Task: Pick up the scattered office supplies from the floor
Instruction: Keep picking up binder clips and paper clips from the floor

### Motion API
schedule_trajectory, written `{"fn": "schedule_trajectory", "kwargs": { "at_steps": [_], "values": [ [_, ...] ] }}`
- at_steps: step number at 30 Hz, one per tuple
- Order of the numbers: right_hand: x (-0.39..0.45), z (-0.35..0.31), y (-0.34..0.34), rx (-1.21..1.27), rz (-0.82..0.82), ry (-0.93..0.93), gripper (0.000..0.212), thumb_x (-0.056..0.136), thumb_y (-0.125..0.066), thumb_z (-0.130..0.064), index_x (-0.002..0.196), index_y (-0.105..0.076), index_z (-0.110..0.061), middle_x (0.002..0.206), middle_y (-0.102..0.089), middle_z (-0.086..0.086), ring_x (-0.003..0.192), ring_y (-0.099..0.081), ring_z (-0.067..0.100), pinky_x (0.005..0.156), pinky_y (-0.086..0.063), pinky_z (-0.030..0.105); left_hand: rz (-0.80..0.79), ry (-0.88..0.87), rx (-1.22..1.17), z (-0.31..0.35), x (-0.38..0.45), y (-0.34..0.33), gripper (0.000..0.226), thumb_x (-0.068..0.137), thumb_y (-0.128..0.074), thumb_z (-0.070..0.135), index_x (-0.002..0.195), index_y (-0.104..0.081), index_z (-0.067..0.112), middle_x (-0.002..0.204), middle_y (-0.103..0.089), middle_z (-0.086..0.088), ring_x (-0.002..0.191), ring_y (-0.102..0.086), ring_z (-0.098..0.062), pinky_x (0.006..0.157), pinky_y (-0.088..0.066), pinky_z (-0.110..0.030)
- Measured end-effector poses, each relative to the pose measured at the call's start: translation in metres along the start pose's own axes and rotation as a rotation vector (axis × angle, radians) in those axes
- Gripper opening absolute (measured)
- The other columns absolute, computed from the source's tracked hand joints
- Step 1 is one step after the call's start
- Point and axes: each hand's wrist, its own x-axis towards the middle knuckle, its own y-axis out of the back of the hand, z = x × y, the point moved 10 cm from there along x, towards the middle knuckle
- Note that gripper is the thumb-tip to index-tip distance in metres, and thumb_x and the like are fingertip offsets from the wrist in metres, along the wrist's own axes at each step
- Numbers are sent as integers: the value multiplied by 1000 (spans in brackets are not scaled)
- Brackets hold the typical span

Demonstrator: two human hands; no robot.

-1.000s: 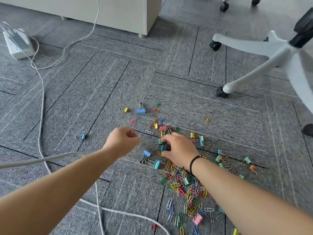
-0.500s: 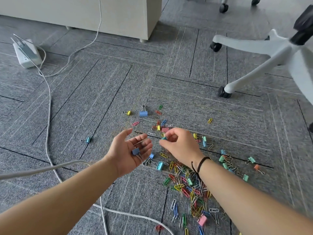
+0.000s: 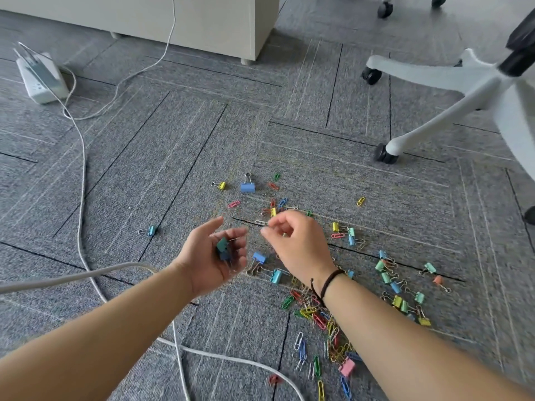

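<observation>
Grey carpet tiles (image 3: pixel 173 157) cover the whole floor, and there's a mess of colourful clips spread across the middle and lower right of it. Left hand (image 3: pixel 212 256) is turned palm up with the fingers loosely spread, cupping a couple of dark binder clips (image 3: pixel 223 248), one green and one blue, right in the palm. Right hand (image 3: pixel 295 244) hovers just beside it, back of the hand up and fingers curled in toward the thumb. It looks like it could be pinching something tiny, but it's blurry and I honestly can't tell if anything is in there. That wrist has a black cord bracelet (image 3: pixel 327 283) on it.

On the carpet, a thick pile of paper clips (image 3: pixel 318 322) runs under and beside the right forearm, with a pink binder clip (image 3: pixel 346 367) near its lower end. A big blue binder clip (image 3: pixel 247 186) sits farther out with a small yellow one (image 3: pixel 221 185) just left of it. A lone teal clip (image 3: pixel 151 230) lies well apart to the left. More green, yellow and blue binder clips (image 3: pixel 402 299) are scattered off to the right.

A white cable (image 3: pixel 84 169) snakes down the left side from a power strip (image 3: pixel 40 76), and a white chair base (image 3: pixel 451 85) with black casters sits top right. A pale cabinet (image 3: pixel 202 21) stands along the top.
</observation>
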Motion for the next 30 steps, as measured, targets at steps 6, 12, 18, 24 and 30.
{"fn": "schedule_trajectory", "kwargs": {
  "at_steps": [6,12,18,24,30],
  "values": [
    [-43,52,-41,-455,-369,-22,38,81,-76,-52,106,-66,-26,95,-60,-12,82,-58,9,72,-52,26,-15,-16,-66,-6,1,11,53,95,-50,55,107,-64,5,87,-65,-13,72,-61,-25,66,-55,-37],
    [-47,47,-39,-509,-269,52,13,92,-66,-33,93,-64,-21,95,-57,-7,81,-57,12,68,-49,25,21,-34,-75,-5,1,20,71,95,-49,63,126,-61,0,108,-68,-20,95,-67,-34,90,-56,-49],
    [-28,34,-14,-205,-68,-47,14,84,-74,-29,80,-62,-23,76,-62,-10,59,-50,3,51,-39,18,50,-31,-61,-4,0,24,85,92,-47,70,134,-58,-4,131,-64,-27,125,-60,-40,109,-45,-55],
    [-24,-33,-40,17,-129,59,20,81,-79,-35,84,-64,-24,79,-69,-10,65,-64,3,55,-56,24,22,-20,-58,-10,2,19,85,92,-43,74,123,-65,-2,104,-71,-23,87,-68,-32,90,-55,-42],
    [-11,3,-36,-84,17,3,11,90,-70,-33,93,-66,-23,85,-64,-12,70,-59,6,58,-47,20,48,-63,-99,6,2,33,75,100,-40,60,139,-57,-2,123,-66,-25,100,-69,-38,91,-58,-49]
  ]
}}
